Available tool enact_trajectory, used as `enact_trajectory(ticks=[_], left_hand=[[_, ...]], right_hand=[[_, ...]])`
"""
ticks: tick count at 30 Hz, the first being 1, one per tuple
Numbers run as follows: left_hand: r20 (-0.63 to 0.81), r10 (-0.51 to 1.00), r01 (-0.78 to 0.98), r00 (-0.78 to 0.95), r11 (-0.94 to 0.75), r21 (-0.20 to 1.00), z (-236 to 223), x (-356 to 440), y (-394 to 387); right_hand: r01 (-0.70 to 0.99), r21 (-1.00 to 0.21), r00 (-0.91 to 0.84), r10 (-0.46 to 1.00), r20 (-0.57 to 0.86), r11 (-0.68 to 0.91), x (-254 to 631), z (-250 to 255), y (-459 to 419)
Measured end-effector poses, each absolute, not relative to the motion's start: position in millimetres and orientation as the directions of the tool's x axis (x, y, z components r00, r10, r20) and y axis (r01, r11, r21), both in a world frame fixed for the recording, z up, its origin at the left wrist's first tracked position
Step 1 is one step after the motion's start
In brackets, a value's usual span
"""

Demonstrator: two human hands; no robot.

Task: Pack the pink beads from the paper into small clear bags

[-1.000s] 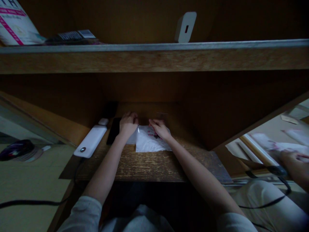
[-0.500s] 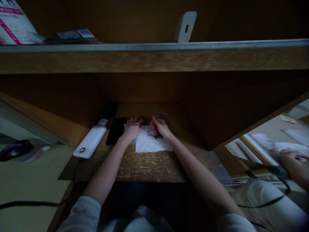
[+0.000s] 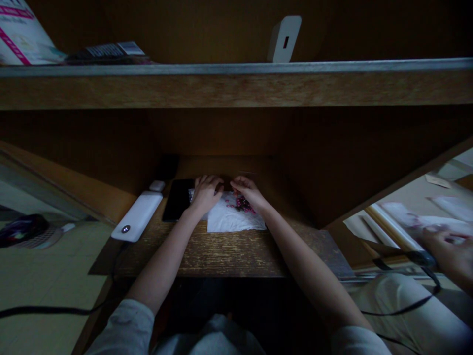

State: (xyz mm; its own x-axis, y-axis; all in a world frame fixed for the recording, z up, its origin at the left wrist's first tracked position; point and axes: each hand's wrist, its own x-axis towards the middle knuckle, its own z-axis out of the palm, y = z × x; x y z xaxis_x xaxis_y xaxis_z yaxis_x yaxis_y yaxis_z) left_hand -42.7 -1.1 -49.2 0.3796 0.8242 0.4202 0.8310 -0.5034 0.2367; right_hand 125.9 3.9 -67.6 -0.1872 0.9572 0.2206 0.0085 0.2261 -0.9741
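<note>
A white sheet (image 3: 231,219) lies on the wooden desk (image 3: 221,251) under a low shelf. A cluster of small pink and dark bits (image 3: 242,203) sits on its far part. My left hand (image 3: 205,193) rests on the sheet's far left corner, fingers curled and pointing right. My right hand (image 3: 248,191) is at the far edge above the pink bits, fingers bent together. The two hands nearly meet. What, if anything, the fingertips pinch is too dark to make out.
A black phone (image 3: 178,198) lies left of the sheet, then a white power bank (image 3: 138,216) and a small white thing (image 3: 157,186). The shelf (image 3: 236,84) carries a white box (image 3: 284,39) and a book (image 3: 20,34). Another person's hand (image 3: 449,256) works at the right.
My left hand slid right, off the phone, onto the sheet's far left corner. My right hand shifted slightly toward the far edge; the hands came closer together.
</note>
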Motion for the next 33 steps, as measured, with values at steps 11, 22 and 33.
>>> enact_trajectory(ticks=[11,22,33], left_hand=[[0.463,0.821,0.826,0.333,-0.491,0.278,-48,-43,-1],[0.304,0.871,0.673,0.386,-0.491,0.553,-41,-26,45],[0.069,0.718,0.46,0.693,-0.514,0.724,-43,24,85]], right_hand=[[-0.006,-0.988,-0.186,0.971,0.15,0.151,122,-62,-1],[0.027,-0.99,-0.236,0.963,0.128,0.138,124,-68,0],[0.156,-0.932,-0.38,0.891,0.249,0.327,128,-69,0]])
